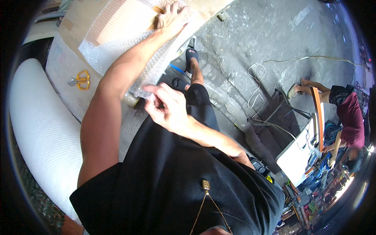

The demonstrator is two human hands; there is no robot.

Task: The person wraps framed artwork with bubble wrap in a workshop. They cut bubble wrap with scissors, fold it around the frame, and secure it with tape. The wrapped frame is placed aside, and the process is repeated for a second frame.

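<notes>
**A:** I'm watching the head view from my station. Starting at the left, what are you seeing?

**B:** I'm seeing a big roll of bubble wrap [43,129] lying along the left edge, white and dimpled, its shape bending with the lens. Just right of it, yellow-handled scissors [81,80] are lying on a sheet of bubble wrap [117,43] that is spreading over a flat brown cardboard piece [78,17] on the surface.

**A:** And the hands?

**B:** The left hand [171,18] is reaching far forward, its arm stretched across the sheet. I'm reading its grip as open: palm down, fingers spread flat, pressing on the bubble wrap and cardboard near the top edge. The right hand [166,107] is sitting nearer the body, and its grip is closing in a pinch, thumb and fingertips holding the crinkled near edge of the same clear sheet. A roll of brown packing tape [131,100] is lying just left of that hand, partly hidden behind the forearm.

**A:** Anything further right?

**B:** I'm seeing rough grey concrete floor [254,43], the person's foot in a dark sandal [191,55], and a pale looped cable [256,84] trailing over the ground. At the far right another person in a dark red shirt [350,117] is bending beside a white board [295,156].
</notes>
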